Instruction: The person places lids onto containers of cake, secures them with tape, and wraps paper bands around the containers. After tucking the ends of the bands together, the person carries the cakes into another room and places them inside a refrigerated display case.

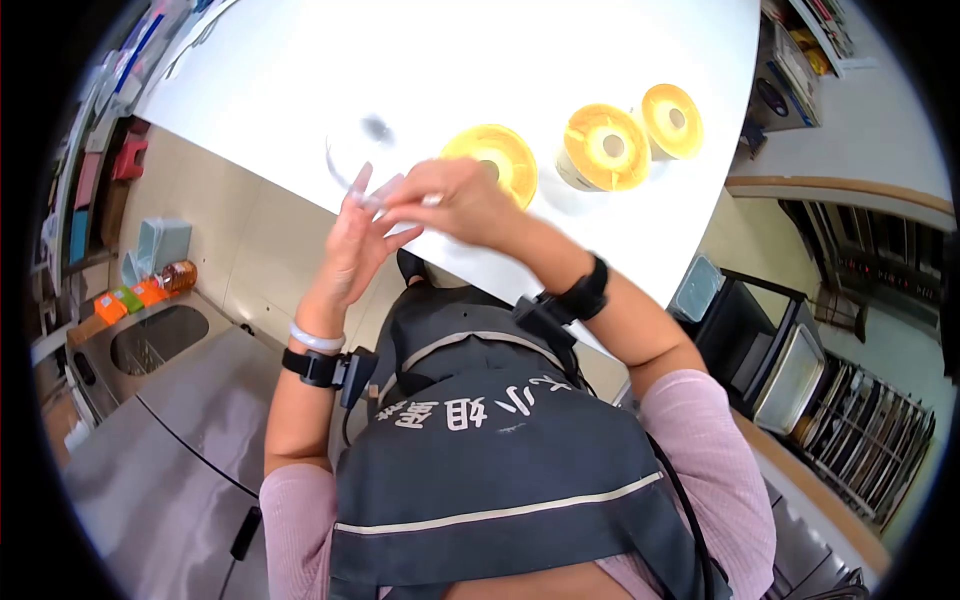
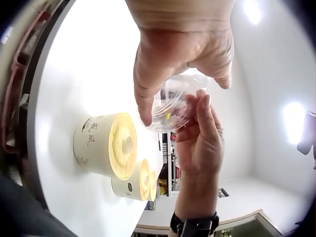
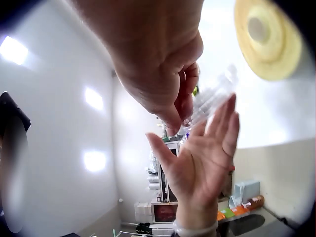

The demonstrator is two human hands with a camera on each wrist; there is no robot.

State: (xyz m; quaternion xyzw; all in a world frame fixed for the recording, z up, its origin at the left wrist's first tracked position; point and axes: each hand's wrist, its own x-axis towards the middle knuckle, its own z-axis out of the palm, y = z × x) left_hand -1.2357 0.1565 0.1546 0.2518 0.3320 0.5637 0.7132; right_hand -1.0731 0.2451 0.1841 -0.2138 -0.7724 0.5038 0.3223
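Note:
My left hand (image 1: pixel 350 248) is held up over the near table edge, fingers straight and thumb spread, with clear plastic lids (image 2: pixel 170 109) against the fingers. The lids look round and nested, and are blurred in the right wrist view. Facing it, my right hand (image 1: pixel 458 198) pinches their rim between thumb and fingertips. Just beyond the right hand stands a yellow chiffon cake (image 1: pixel 500 160) in a white paper cup, a hollow in its middle. Farther right are a second cake (image 1: pixel 603 150) and a third cake (image 1: pixel 672 122), also in paper cups.
The white table (image 1: pixel 300 60) runs along the front, its near edge slanting below the hands. A faint clear round thing (image 1: pixel 345 165) lies on it left of the cakes. A sink (image 1: pixel 160 340) is at left; a rack of trays (image 1: pixel 865 440) stands at right.

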